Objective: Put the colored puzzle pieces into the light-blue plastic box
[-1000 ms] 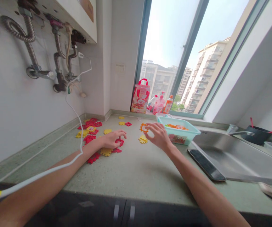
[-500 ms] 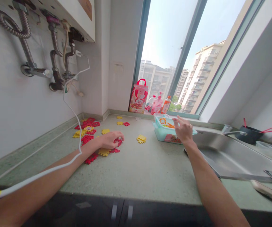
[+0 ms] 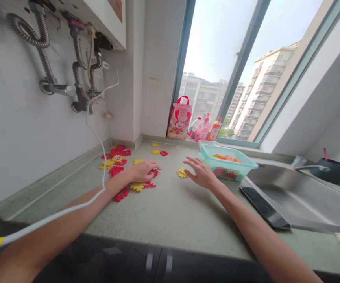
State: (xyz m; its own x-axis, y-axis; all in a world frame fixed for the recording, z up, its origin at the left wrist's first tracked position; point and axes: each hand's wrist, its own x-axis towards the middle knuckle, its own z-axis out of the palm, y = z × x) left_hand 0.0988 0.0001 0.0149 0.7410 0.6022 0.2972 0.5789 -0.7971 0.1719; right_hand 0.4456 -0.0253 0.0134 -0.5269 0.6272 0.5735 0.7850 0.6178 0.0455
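Mostly hidden under the curled fingers of the left hand: a red toothed piece; cannot tell a firm grip from a light touch there. Partly covered by the thumb of the right hand: some yellow toothed pieces, with contact or a small gap impossible to settle. Spread wide and fanned out, the fingers of that right hand, just in front of a teal box. Partly screened by the front wall of the box and too small to count: orange pieces. Cut off at the bottom edge, both forearms; at the right edge, a steel sink and a dark pot.

Flat and thin, with notched edges, in red and yellow: a loose, overlapping heap along the left side, plus more beside and beneath the left wrist. Farther back, a red piece just beside a yellow one.

Beneath everything, a speckled grey-green worktop, with a dark phone beside the sink. Across the left forearm in view, a white cable. Behind, a pink bag and bottles by a bright window; upper left, corrugated metal pipes.
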